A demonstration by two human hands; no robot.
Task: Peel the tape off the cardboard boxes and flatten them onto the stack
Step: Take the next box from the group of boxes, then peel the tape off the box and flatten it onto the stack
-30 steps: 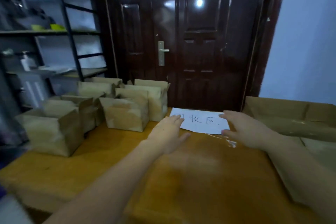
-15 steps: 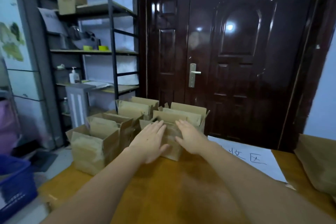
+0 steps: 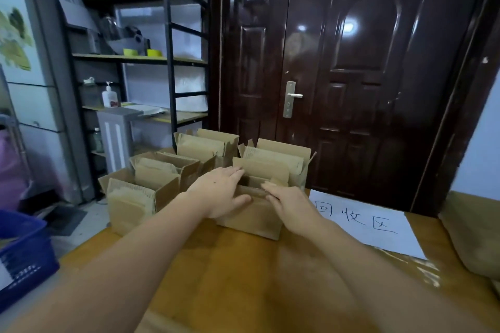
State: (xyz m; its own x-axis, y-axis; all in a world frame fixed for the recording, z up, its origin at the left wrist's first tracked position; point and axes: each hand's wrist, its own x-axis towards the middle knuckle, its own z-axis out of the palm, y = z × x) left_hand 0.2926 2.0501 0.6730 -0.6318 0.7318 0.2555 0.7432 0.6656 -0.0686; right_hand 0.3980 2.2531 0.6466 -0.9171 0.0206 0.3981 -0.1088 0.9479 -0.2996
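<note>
Change: both hands have closed in and now touch the nearest box, which they only approached half a second ago.
Left hand: fingers straight, flat against the box.
Right hand: fingers straight, on its top edge.
Box: at the table's far edge, flaps up.
Around: more open boxes left and behind; paper sign just right; door beyond.

We see a dim, bluish room; two ceiling-light glares shine on the glossy door. Wide-angle bending bows the shelf and the edges, and our forearms blur near the bottom.
</note>
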